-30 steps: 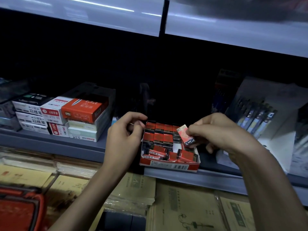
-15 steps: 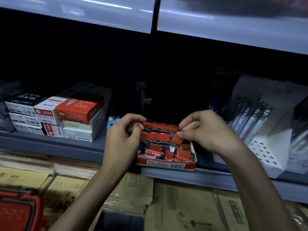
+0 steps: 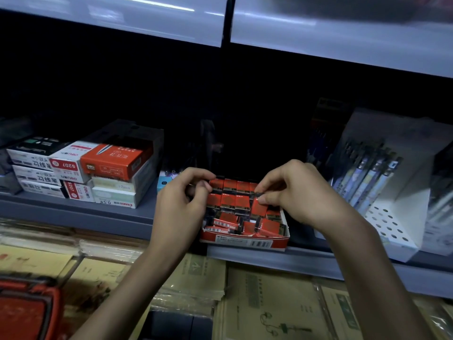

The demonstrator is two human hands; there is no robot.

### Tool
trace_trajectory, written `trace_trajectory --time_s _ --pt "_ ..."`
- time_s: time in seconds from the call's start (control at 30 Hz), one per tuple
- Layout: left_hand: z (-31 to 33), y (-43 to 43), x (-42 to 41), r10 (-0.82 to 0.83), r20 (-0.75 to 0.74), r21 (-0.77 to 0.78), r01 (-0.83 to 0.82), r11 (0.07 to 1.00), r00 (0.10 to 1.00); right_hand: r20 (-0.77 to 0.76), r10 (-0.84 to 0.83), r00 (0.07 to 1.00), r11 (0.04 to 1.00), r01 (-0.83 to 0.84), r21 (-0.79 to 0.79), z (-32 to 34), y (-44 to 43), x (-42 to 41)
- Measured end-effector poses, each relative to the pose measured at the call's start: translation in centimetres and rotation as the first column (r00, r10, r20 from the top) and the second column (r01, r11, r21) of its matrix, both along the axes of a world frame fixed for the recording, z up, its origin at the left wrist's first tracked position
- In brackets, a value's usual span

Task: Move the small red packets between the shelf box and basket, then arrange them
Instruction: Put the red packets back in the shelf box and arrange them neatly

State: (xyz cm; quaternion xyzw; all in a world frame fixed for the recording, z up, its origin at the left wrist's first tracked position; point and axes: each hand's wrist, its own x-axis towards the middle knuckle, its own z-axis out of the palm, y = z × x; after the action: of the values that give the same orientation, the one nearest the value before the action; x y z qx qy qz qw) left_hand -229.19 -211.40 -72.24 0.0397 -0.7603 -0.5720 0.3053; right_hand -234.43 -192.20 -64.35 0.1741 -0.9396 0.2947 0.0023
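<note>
moved: right hand (image 3: 301,195) is lowering pinched packet (image 3: 258,208) into box (image 3: 245,241), 3 o'clock side | left hand (image 3: 179,204) is curling at 9 o'clock, grip unclear | row is filling

— Where does the camera sit?
— On the person's head: one wide-angle view facing forward and down at a shop shelf (image 3: 73,212).
— How near?
— Within arm's reach. Both forearms enter from the bottom edge; the left hand (image 3: 179,204) and right hand (image 3: 301,195) meet mid-frame over the shelf box (image 3: 245,241). The upper shelf (image 3: 343,38) crosses the top, and a red basket (image 3: 27,312) clips the lower-left corner.
</note>
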Motion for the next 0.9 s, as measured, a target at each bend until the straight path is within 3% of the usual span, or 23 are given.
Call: trace_trajectory --time_s 0.4,0.9 --pt "-0.3 0.0 0.0 -0.001 0.021 -0.006 0.001 1.000 1.000 -0.087 0.033 0.996 0.992 -0.022 0.126 -0.9 -0.8 0.0" --pt "-0.4 0.3 -0.3 0.006 0.021 -0.007 -0.006 1.000 1.000 -0.139 0.023 0.990 0.990 -0.003 0.137 -1.9 -0.8 0.4"
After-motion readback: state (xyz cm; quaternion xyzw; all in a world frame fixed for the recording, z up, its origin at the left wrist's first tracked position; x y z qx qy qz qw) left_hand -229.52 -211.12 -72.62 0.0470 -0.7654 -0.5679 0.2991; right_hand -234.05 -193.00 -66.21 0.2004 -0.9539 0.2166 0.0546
